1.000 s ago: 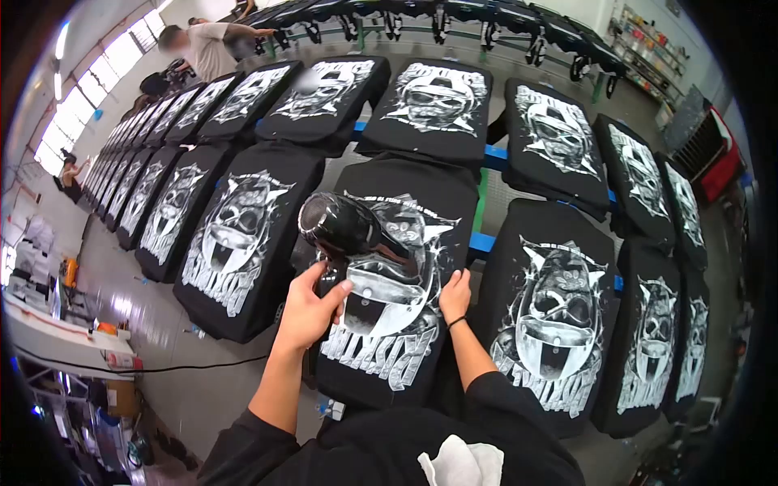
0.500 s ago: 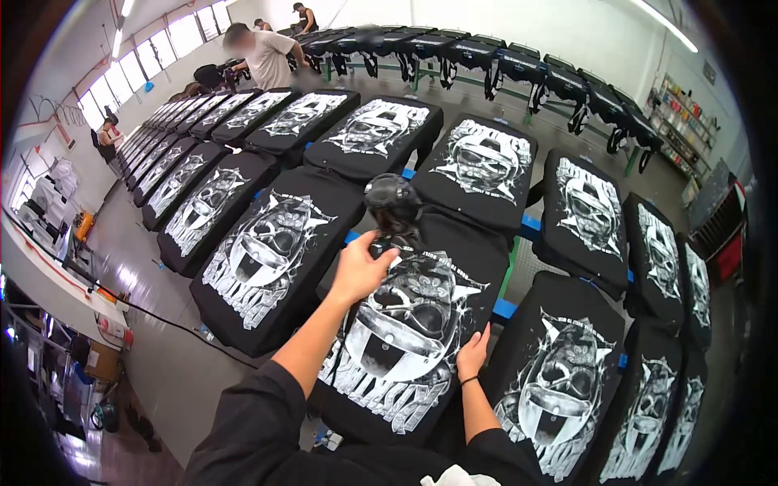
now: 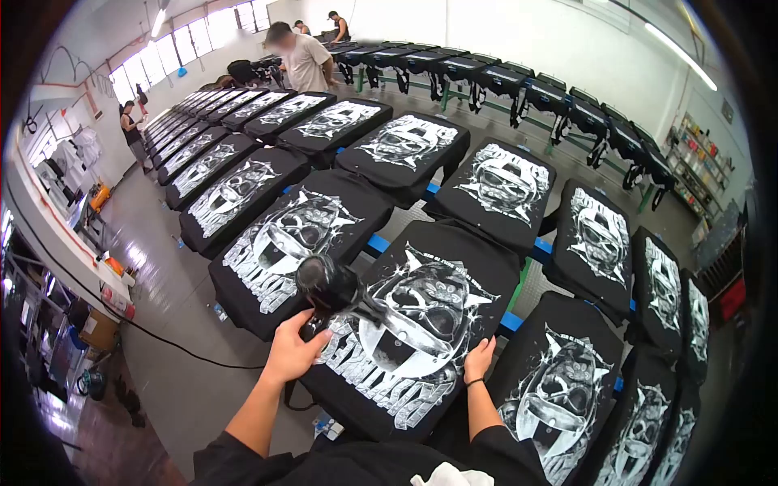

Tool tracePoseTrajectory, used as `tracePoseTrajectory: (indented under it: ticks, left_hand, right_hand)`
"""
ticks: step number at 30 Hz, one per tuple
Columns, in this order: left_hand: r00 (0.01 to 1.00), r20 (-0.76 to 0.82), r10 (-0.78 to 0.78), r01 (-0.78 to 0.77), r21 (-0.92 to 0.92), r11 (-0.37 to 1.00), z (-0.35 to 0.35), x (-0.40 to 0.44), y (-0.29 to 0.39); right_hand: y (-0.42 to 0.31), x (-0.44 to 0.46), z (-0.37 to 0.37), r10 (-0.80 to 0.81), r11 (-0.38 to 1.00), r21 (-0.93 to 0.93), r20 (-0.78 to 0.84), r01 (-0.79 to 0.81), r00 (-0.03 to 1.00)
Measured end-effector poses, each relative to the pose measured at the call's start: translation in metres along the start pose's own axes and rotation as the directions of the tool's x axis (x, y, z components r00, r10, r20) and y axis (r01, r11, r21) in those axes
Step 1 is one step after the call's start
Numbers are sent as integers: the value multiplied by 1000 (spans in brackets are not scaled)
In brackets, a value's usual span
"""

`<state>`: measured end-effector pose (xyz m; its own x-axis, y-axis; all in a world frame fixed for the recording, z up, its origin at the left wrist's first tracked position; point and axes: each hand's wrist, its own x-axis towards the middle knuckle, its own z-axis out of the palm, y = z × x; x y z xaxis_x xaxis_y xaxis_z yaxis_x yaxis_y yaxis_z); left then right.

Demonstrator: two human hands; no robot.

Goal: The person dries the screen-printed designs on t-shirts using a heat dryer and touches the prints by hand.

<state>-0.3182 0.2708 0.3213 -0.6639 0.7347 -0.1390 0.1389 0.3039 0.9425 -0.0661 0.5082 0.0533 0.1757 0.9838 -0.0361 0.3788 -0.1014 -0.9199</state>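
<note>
My left hand (image 3: 290, 348) is closed around the handle of a black hair dryer (image 3: 328, 283). Its nozzle points right, over the lower part of the white-and-grey print on a black T-shirt (image 3: 442, 235) stretched over a flat board in front of me. A dark cord hangs below that hand. My right hand (image 3: 478, 362), with a thin dark band at the wrist, rests at the right edge of the same shirt. Its fingers look extended along the edge, and I see nothing held in them.
Rows of boards with similar printed shirts (image 3: 559, 389) surround this one, joined by blue rails (image 3: 510, 321). A person in a light shirt (image 3: 306, 65) stands beyond the rows, with others farther back. A long cord (image 3: 186, 350) crosses the floor at left. Shelves (image 3: 698, 166) stand at right.
My left hand has brought the hair dryer down and left, from the print's top to its lower left side. My right hand stays at the shirt's right edge. The view has shifted slightly.
</note>
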Motion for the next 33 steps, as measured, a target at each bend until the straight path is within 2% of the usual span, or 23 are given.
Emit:
tracePoseTrajectory:
  ticks: [1,3,4,5,6,9,11,14,15,16,18,21,22,24,26,27,29,31,33]
  left_hand:
    - [999,-11,48,-47,95,994,-6,-11,-2]
    - [1000,-14,-13,14,62,998,-19,-31,-4]
    - [995,27,-95,96,-66,993,-27,-40,-1]
    - [995,11,-97,98,-74,992,-33,-45,-9]
    - [995,-31,-94,92,-72,993,-39,-51,-18]
    - [975,-188,-119,119,-15,993,-47,-73,-18]
    - [965,-252,-71,103,116,988,-53,-83,-21]
    - [982,-146,-120,117,-31,993,-65,-98,-32]
    - [972,-172,-158,167,38,985,-61,-107,-30]
    - [976,-189,-105,118,59,991,-55,-111,-34]
    - [981,-86,-174,177,31,984,-48,-119,-27]
    - [949,175,-262,282,-103,954,-34,-119,-27]
    - [947,233,-219,251,-116,961,-26,-120,-21]
    - [952,246,-183,205,-69,976,-7,-114,-22]
    - [976,217,7,-43,160,986,7,-106,-17]
    - [972,233,12,-52,165,985,9,-100,-12]
    - [907,368,-205,179,102,978,10,-87,1]
    - [903,386,-188,164,94,982,18,-77,-4]
    - [956,294,-11,-44,180,983,34,-68,3]
  right_hand:
    - [4,1,1,-4,1000,-8,1,4,1000]
    - [12,4,3,-20,1000,-22,-9,20,1000]
    - [11,5,2,-43,999,-8,-11,43,999]
    - [11,5,1,-28,999,26,3,28,1000]
    - [10,5,2,-11,998,62,19,10,1000]
    - [6,3,-2,60,998,19,51,-61,997]
    - [9,7,-1,75,996,-46,82,-71,994]
    - [12,8,0,30,998,-58,67,-26,997]
    - [14,9,1,25,998,-52,61,-21,998]
    - [12,9,0,33,998,-55,73,-29,997]
    - [10,6,-1,36,998,-58,75,-31,997]
    - [16,9,4,10,997,-74,9,-9,1000]
    - [13,9,0,25,998,-67,54,-21,998]
    - [13,8,-1,31,999,-41,73,-28,997]
    - [17,9,1,10,999,-46,57,-7,998]
    - [19,10,0,11,999,-34,76,-9,997]
    - [18,6,3,-32,999,0,10,32,999]
    - [14,3,3,-63,997,49,-11,64,998]
    - [7,0,1,-38,999,30,-15,38,999]
